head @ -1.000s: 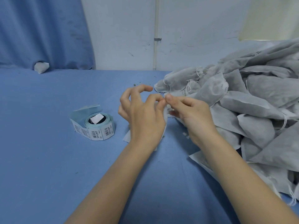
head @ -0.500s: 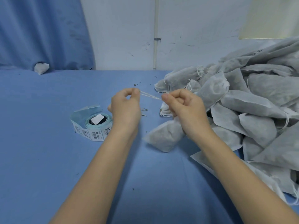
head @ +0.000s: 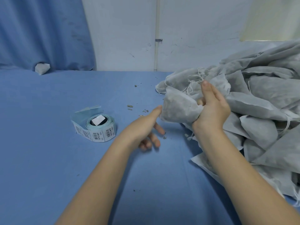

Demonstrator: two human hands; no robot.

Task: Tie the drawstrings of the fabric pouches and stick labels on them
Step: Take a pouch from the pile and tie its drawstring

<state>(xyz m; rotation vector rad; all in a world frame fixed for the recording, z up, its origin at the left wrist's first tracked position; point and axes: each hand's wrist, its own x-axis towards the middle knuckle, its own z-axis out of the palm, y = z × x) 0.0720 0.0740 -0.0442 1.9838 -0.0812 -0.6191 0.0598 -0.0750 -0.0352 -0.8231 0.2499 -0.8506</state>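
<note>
**Pouch in the right hand, label roll waiting to the left**

The right hand [head: 211, 109] is gripping one filled fabric pouch [head: 178, 109] just right of the frame's centre, fingers curling round its gathered end while the thumb is sticking up straight toward the pile. It is holding the pouch clear of the bench [head: 48, 159], probably so that a flat side is facing the free hand and can take a sticker. Whether its drawstring is already knotted cannot be told, since the neck is hidden inside the grip.

The left hand [head: 146, 129] is holding nothing: its fingers are hanging loosely spread, palm turned down and to the right, and its uppermost fingertip is lying just at the pouch's left edge (touching or merely beside it, the view is not settling that). The forearm is running in from the lower left of the frame, the right forearm from the lower right, so the two are converging on the pouch.

The label roll [head: 95, 127] is sitting on the bench at centre left, near the left hand, with a strip of barcoded labels trailing off its front; that placement is keeping the stickers within an easy reach. The heap of grey pouches [head: 259, 111] is filling the right side of the frame, right behind the working hand, so the next one is close by. Small plant crumbs [head: 129, 106] are lying between roll and pouch.
</note>
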